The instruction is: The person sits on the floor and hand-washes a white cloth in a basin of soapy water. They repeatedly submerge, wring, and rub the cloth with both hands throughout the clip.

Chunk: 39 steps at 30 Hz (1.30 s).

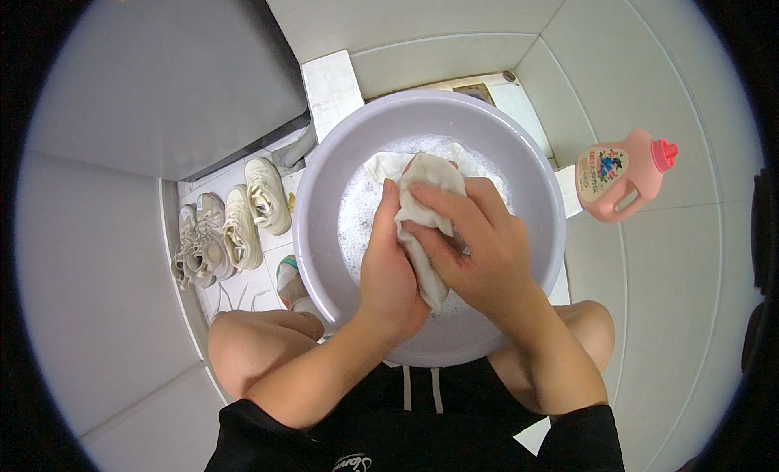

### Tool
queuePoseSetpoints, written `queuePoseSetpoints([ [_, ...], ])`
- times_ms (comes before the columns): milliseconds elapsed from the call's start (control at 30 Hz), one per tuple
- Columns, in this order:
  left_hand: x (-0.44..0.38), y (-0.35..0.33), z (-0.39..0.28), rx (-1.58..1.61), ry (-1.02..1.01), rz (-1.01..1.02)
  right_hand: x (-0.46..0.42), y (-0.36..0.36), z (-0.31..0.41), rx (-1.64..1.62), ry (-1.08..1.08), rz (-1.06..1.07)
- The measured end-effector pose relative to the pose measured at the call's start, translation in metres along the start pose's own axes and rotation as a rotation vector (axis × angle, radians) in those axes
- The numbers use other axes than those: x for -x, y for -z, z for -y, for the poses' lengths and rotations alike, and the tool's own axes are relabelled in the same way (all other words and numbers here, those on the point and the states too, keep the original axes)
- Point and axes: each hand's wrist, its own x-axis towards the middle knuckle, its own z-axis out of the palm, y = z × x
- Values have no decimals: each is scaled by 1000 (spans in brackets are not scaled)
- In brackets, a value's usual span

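Both hands are over a pale lavender plastic basin (535, 241) that holds sudsy water (359, 229). A wet white cloth (435, 177) is bunched between them. My left hand (389, 277) cups the cloth from the left, thumb pointing up along its edge. From the right, my right hand (487, 247) presses on the cloth with bent fingers. One end of the cloth hangs down between the palms. Behind the hands, more white fabric (386, 163) lies partly under the foam; whether it joins the held piece is hidden.
A pink detergent bottle (621, 177) with a red cap stands right of the basin by the tiled wall (663, 259). Two pairs of pale sneakers (240, 225) sit on the left floor beside a grey panel (182, 76). A grey drain pipe (296, 152) runs behind them. My knees flank the basin.
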Motion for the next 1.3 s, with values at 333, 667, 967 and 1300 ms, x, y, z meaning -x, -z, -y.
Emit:
queuePoseSetpoints([
  [333,-9,-1,-14,10,-65,-45,-10,8,4,-112,-52,187],
  [667,-8,-5,8,-190,-179,-106,-11,-3,1,-61,-271,46],
  [967,-12,3,4,-185,-190,-105,-5,-6,2,12,-173,190],
  [1300,-19,20,9,-23,-113,-351,7,-8,2,-76,-231,376],
])
